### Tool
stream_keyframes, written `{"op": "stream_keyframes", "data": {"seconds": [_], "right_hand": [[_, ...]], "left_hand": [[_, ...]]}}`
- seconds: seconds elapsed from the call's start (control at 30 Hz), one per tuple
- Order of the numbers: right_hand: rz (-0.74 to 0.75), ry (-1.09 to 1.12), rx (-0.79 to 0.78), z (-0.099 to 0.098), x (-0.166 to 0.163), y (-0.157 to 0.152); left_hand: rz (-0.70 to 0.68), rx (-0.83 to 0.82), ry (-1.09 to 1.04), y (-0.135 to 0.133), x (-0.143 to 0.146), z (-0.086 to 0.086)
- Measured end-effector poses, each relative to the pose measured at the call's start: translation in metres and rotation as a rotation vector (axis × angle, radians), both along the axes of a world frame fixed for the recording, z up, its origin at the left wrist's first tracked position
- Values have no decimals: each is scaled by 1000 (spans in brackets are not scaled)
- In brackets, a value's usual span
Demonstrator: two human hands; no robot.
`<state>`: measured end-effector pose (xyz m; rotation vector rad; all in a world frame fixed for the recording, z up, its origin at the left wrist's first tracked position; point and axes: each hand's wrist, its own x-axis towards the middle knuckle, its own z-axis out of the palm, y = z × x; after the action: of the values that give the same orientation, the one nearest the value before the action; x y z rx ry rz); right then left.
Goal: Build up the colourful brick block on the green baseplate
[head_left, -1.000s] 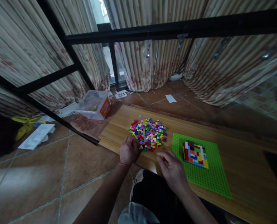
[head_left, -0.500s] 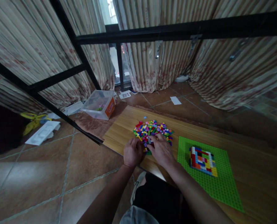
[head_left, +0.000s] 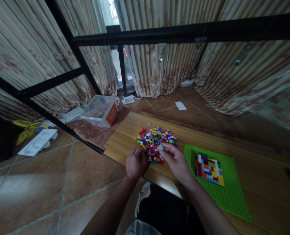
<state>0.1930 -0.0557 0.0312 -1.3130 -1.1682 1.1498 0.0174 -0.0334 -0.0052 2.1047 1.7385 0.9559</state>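
Striped curtains with reddish patterns are hanging in long folds, and pale daylight is coming through the window where they are parting. Black bars are running across in front of them. Brown tiles are covering the floor, catching a dull shine at left. A wooden tabletop is standing beside a patterned rug.

Far side I've got pleated curtains, black frame in front. Tiled floor: white paper far, white moulded tray left, yellow item beside it.
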Motion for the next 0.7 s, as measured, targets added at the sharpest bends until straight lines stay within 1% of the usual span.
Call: {"op": "stream_keyframes", "data": {"seconds": [0.03, 0.1, 0.2, 0.27, 0.33, 0.43, 0.5, 0.6, 0.7], "right_hand": [[-22, 114, -39, 2, 0, -6], [-76, 269, -98, 5, 2, -19], [-113, 352, -137, 7, 7, -41], [-119, 318, -158, 5, 15, -58], [-139, 228, -175, 1, 26, -77], [-209, 58, -184, -5, 49, -105], [-291, -40, -180, -8, 67, -119], [-456, -91, -197, -10, 93, -131], [-574, -22, -221, -8, 110, -128]], "left_hand": [[1, 5, -1, 0, 0, 0], [2, 14, 3, 1, 0, -1], [8, 26, 27, 2, -1, -1], [18, 37, 41, 4, -1, -2], [19, 49, 50, 6, -2, -2], [25, 58, 73, 8, -2, -2], [33, 58, 91, 8, -2, -2], [49, 41, 105, 9, -1, 0], [71, 21, 102, 9, 0, 2]]}}
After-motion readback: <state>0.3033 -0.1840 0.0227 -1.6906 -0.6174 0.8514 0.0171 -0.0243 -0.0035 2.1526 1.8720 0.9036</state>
